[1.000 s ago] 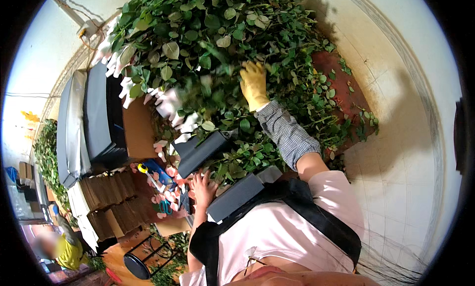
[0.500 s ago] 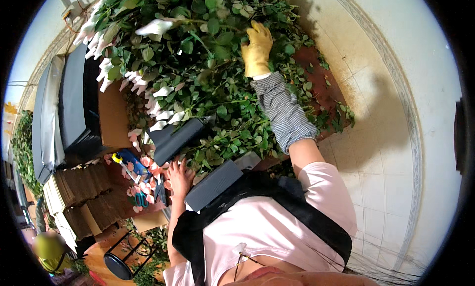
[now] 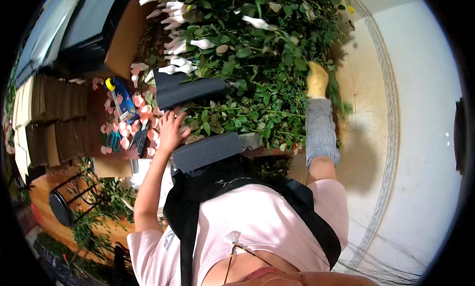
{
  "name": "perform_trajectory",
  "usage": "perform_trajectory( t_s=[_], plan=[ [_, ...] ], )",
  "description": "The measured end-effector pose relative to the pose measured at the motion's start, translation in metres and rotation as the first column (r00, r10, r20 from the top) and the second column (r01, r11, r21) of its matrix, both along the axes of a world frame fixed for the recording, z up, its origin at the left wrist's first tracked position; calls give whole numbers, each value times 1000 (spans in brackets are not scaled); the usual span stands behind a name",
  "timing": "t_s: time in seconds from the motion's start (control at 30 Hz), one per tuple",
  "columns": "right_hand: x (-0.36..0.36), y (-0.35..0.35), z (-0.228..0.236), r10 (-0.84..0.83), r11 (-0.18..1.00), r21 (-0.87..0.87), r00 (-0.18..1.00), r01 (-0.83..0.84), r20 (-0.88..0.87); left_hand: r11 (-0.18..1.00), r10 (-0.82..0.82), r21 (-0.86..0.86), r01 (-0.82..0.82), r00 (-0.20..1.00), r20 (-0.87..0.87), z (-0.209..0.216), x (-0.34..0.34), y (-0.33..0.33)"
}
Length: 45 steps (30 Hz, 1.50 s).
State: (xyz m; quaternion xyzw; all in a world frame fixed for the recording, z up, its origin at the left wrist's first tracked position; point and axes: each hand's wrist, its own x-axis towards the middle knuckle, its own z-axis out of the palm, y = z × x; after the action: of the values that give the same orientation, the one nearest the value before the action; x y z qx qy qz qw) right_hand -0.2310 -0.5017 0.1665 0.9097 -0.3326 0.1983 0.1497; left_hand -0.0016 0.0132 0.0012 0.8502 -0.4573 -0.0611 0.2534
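My right hand (image 3: 317, 80), in a yellow glove with a checked sleeve above it, is closed round the stem of a rose (image 3: 257, 22). The bud wears a white sleeve and points left; the leafy stem is partly blurred. Beneath lies a thick heap of leafy rose stems (image 3: 252, 95), with more white-sleeved buds (image 3: 175, 47) along its left side. My bare left hand (image 3: 173, 130) lies with fingers apart at the table's near edge. It is just below a dark folded sheet (image 3: 190, 92) and beside a grey ribbed block (image 3: 208, 151).
Left of my left hand are scattered pink petals (image 3: 143, 109), black-handled cutters (image 3: 141, 138), teal scissors (image 3: 114, 141) and a yellow-ended knife (image 3: 110, 84). Farther left stand stacked cardboard (image 3: 62, 100) and a large box (image 3: 121, 36). A black stool (image 3: 60, 207) stands on the floor.
My right hand has moved right across the heap, and the held rose has moved with it. The view has shifted; my left hand stays near the dark sheet.
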Motion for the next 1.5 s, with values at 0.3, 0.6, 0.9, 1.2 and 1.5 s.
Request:
perform_trajectory(
  t_s=[0.3, 0.6, 0.9, 1.2, 1.5],
  plan=[
    [13, 162, 73, 437, 643, 596, 869, -482, 231, 994, 43, -99, -46, 999, -33, 2, 1, 7],
    [35, 229, -70, 319, 829, 506, 945, -239, -77, 991, 15, -130, -24, 997, -74, -4, 6, 8],
    [32, 229, -100, 348, 820, 541, 912, -185, -216, 970, 47, -229, -83, 986, -157, 21, 8, 41],
    [165, 343, -2, 815, -140, 897, 465, -419, 345, 939, 291, 68, -336, 675, -678, 22, 0, 62],
    [174, 338, -97, 904, 417, 821, 83, -389, -420, 962, 154, 273, -5, 835, -528, 39, -3, 38]
  ],
)
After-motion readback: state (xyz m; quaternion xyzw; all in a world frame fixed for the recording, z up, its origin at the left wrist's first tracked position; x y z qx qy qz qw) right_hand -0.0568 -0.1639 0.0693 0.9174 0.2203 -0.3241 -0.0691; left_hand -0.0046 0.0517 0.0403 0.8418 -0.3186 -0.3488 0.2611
